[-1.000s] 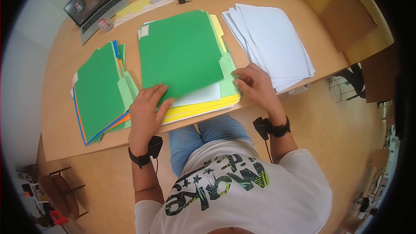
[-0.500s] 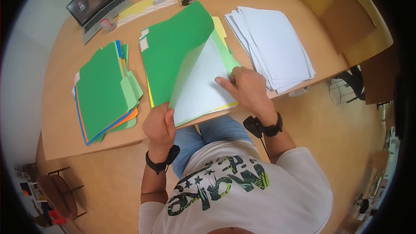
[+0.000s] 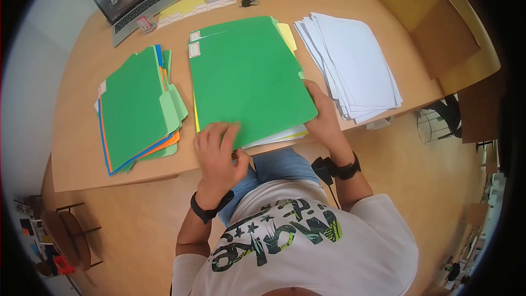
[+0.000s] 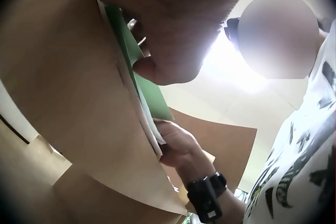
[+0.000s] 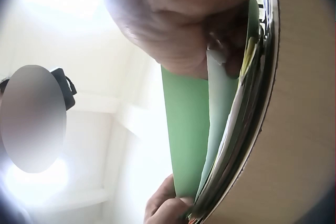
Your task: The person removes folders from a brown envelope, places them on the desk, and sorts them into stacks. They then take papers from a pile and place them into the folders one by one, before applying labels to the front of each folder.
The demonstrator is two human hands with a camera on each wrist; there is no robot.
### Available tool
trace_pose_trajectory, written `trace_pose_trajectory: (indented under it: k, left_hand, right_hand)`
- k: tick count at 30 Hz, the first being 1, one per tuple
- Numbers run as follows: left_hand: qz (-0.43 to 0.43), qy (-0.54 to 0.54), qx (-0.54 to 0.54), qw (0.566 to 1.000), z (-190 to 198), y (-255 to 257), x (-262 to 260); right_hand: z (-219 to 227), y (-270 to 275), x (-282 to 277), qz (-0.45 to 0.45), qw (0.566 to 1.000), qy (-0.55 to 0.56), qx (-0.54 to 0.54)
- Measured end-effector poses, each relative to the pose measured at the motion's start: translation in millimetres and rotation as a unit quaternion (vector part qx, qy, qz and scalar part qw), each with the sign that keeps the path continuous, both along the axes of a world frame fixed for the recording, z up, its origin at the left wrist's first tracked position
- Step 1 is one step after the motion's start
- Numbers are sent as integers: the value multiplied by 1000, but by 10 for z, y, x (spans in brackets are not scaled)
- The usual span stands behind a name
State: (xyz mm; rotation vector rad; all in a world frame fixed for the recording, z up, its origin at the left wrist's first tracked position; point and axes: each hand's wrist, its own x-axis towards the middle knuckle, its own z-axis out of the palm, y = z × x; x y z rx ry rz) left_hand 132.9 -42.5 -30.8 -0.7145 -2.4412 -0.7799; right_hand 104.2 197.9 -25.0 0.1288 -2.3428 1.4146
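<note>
Folder of green card (image 3: 252,77), centre of your light-wood desk (image 3: 74,159): cover's come down, white paper sheet (image 3: 276,137) mostly hidden, so nearly enclosed. Your left hand (image 3: 219,151) rests loosely at its near-left corner; right hand (image 3: 325,120) grips its right edge.

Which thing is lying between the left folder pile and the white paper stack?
Another folder pile, green on top, lies there; the head view shows it.
</note>
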Motion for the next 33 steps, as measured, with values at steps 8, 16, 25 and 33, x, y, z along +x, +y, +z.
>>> trace_pose_trajectory:
  k: [8, 16, 25, 33]
  left_hand:
    - [57, -63, 21, 996, 62, -213, -131]
    - [66, -31, 99, 992, 255, -523, -279]
    - [149, 54, 77, 984, 437, -1595, -430]
    - [197, -75, 26, 977, 163, -2465, -323]
  right_hand:
    - [131, 791, 19, -43, 998, -40, -38]
    - [94, 2219, 100, -257, 946, -14, 199]
    - [-176, 2514, 157, -318, 878, -128, 334]
    - [49, 1770, 113, -256, 918, 102, 286]
